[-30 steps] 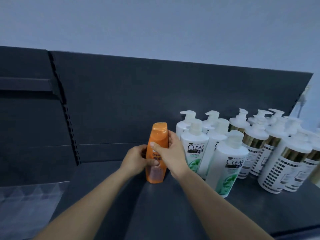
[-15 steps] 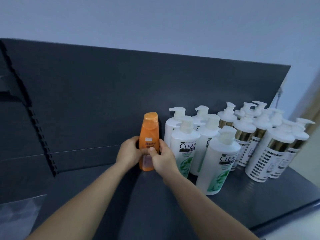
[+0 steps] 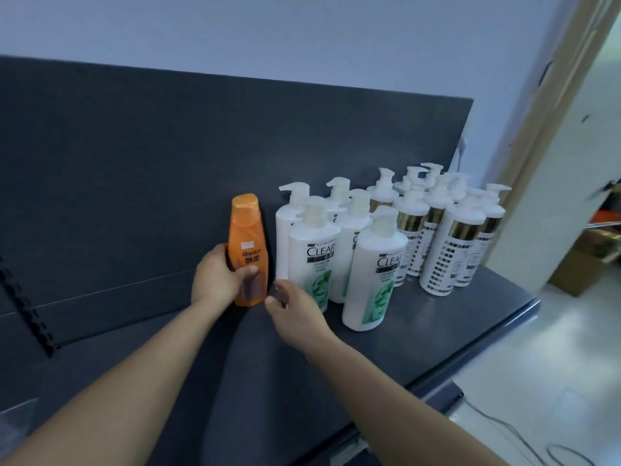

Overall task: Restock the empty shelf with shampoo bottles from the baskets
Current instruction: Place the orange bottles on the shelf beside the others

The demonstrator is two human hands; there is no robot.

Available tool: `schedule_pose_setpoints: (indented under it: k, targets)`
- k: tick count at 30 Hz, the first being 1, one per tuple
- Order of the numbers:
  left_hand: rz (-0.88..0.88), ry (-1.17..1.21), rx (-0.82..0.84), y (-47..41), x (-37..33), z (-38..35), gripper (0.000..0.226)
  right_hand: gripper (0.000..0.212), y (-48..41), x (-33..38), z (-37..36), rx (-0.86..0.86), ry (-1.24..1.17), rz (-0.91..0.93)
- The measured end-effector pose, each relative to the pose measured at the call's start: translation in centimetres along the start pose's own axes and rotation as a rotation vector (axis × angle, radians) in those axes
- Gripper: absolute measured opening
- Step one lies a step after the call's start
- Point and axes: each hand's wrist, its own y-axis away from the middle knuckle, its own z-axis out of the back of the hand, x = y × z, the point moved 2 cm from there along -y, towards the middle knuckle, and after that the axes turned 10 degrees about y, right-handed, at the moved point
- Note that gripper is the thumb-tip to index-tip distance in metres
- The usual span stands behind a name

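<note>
Fingers of the left hand (image 3: 215, 280) are curled round the lower body of the orange bottle (image 3: 247, 240), with the thumb across its front label. The fingers (image 3: 280, 290) of the right hand (image 3: 297, 312) are loosely apart and hold nothing, hovering just right of the bottle's base without touching it. The orange bottle stands roughly upright at the far side of the shelf (image 3: 453, 334), close to the back panel (image 3: 151, 163) and just left of the white CLEAR pump bottles (image 3: 311, 260); whether its base is fully down on the shelf I cannot tell. The main risk, as I judge it, is tipping. The bottle is tall and narrow and is gripped low by only 1 hand, so letting go before the base sits flat could send it over to the right, into the nearest pump bottle. Those bottles stand packed closely enough that 1 knock might topple several. The free right hand is near that same cluster, and a careless sweep could catch a pump head. The gold-banded bottles (image 3: 450, 243) farther right stand near the shelf's right end, so a chain of falls there could push 1 off onto the floor. Sliding the orange bottle too tight against the white row could also leave it leaning.
</note>
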Motion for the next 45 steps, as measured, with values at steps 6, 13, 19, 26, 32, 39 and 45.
schedule_pose_setpoints:
  k: [6, 13, 19, 26, 32, 39, 45]
  targets:
    - [-0.027, -0.148, -0.047, 2.4, -0.6, 0.6, 0.062, 0.053, 4.0, -2.1, 2.3, -0.032, 0.240, -0.012]
    - [-0.088, -0.359, 0.048, 10.0, -2.9, 0.9, 0.058, 0.055, 11.2, -6.2, 6.1, -0.041, 0.510, -0.072]
    - [-0.277, -0.613, 0.349, 18.2, -6.8, -1.6, 0.055, 0.045, 19.4, -10.9, 9.0, -0.095, 0.615, -0.191]
    - [-0.551, -0.659, 0.647, 27.7, -10.5, -8.0, 0.074, 0.046, 29.9, -16.4, 11.8, -0.141, 0.705, -0.408]
    - [-0.756, -0.644, 0.856, 34.4, -12.4, -13.9, 0.068, 0.052, 38.6, -20.4, 13.2, -0.187, 0.722, -0.646]
    - [-1.008, -0.635, 1.072, 41.7, -14.5, -19.2, 0.068, 0.052, 48.6, -22.8, 12.9, -0.276, 0.697, -0.942]
    - [-1.231, -0.539, 1.218, 48.9, -15.2, -21.5, 0.051, 0.051, 57.5, -23.3, 10.1, -0.380, 0.574, -1.188]
